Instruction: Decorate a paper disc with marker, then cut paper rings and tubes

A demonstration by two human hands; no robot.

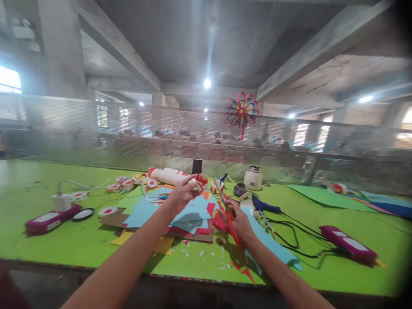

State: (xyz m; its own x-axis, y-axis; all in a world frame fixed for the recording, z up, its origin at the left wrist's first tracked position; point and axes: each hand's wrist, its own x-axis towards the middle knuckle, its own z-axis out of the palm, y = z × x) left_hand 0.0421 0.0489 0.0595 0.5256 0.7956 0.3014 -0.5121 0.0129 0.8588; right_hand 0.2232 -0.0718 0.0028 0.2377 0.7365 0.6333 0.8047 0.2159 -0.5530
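Note:
My left hand [184,196] is raised above a pile of light blue paper sheets [143,212]. Its fingers are bent around a small white and red piece [195,184], whose kind is unclear. My right hand [240,221] grips scissors [232,229] with orange-red handles, blades pointing up and away. Red paper scraps [220,223] lie beside and below the scissors. A blue strip of paper [272,242] lies under my right wrist. Small white and red cuttings [201,254] are scattered on the green table between my forearms.
Left: a purple power strip [48,221] with a white plug, and round white-red pieces [107,212]. Behind: white rolls [169,176], a cream jar [253,178]. Right: a blue glue gun [265,205], black cords, another purple power strip [349,244]. A mesh divider [135,146] bounds the back.

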